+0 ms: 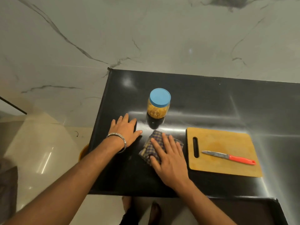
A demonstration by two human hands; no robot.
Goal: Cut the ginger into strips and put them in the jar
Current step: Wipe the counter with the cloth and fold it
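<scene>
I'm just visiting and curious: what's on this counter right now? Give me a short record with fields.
surface: black countertop
jar: upright, blue lid on, yellowish strips inside
cutting board: wooden, right of the hands, no ginger on it
knife: red handle, lying flat on the board
cloth: checked, folded, under the right hand
left hand: flat on the counter, bangle on the wrist
right hand: fingers straight, pressing the cloth
task stage: cutting looks finished; wiping up
</scene>
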